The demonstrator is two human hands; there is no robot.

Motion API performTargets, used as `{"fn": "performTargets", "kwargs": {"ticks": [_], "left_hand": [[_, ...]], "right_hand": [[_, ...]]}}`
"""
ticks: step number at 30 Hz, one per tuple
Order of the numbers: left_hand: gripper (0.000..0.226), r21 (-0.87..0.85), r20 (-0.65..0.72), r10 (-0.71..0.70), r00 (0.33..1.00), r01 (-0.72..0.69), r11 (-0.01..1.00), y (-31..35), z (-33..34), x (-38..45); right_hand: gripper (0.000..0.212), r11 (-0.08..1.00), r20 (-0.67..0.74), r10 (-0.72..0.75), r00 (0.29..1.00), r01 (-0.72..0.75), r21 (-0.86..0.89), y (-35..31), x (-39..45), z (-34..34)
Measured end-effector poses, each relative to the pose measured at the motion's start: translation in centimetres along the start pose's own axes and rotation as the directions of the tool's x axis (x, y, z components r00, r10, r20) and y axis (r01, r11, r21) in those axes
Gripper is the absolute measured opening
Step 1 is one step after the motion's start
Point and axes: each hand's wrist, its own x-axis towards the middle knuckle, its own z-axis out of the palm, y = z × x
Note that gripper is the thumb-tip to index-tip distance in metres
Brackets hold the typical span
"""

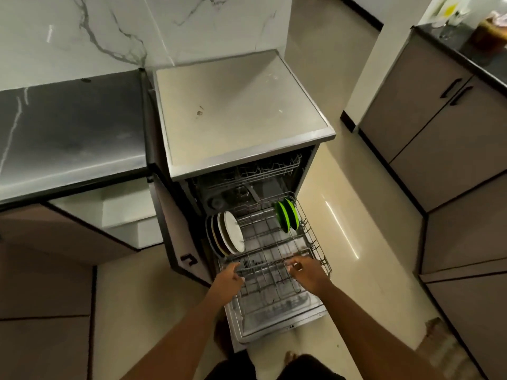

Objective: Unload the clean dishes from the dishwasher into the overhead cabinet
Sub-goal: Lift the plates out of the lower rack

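The dishwasher [241,111] stands open with its door [274,322] folded down. Its lower rack [315,242] is pulled out over the door. A row of white and dark plates [229,234] stands upright at the rack's left side. Two green plates [286,215] stand upright at its back right. My left hand [229,279] and my right hand [306,272] are both at the rack's front rail, fingers curled on the wire. The overhead cabinet is out of view.
The upper rack [263,171] sits inside the machine. A dark counter [71,133] lies to the left, above an open cabinet door [68,231]. Brown cabinets [439,138] line the right side, with pale floor [345,215] between. My feet show below the door.
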Motion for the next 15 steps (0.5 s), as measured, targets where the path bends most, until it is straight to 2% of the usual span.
{"fn": "performTargets", "kwargs": {"ticks": [2, 5, 10, 15], "left_hand": [[0.053, 0.0, 0.02, -0.002, 1.0, 0.002, 1.0, -0.4, 0.1, 2.5], [0.056, -0.034, -0.022, -0.028, 0.999, 0.028, 0.999, -0.9, 0.2, 6.4], [0.056, -0.153, -0.137, -0.152, 0.979, 0.131, 0.979, -2.5, 1.0, 13.4], [0.054, -0.34, -0.244, -0.298, 0.923, 0.206, 0.918, -4.4, 1.0, 22.1]], "right_hand": [[0.022, 0.999, 0.007, 0.045, 0.999, -0.045, 0.025, 0.2, 1.3, 1.1], [0.02, 0.996, 0.04, 0.065, 0.997, -0.067, 0.063, 0.6, 3.8, 2.9], [0.023, 0.99, 0.052, 0.041, 0.998, -0.047, 0.133, 1.4, 8.7, 5.5], [0.02, 0.981, 0.031, 0.052, 0.998, -0.057, 0.185, 3.6, 14.9, 7.2]]}}
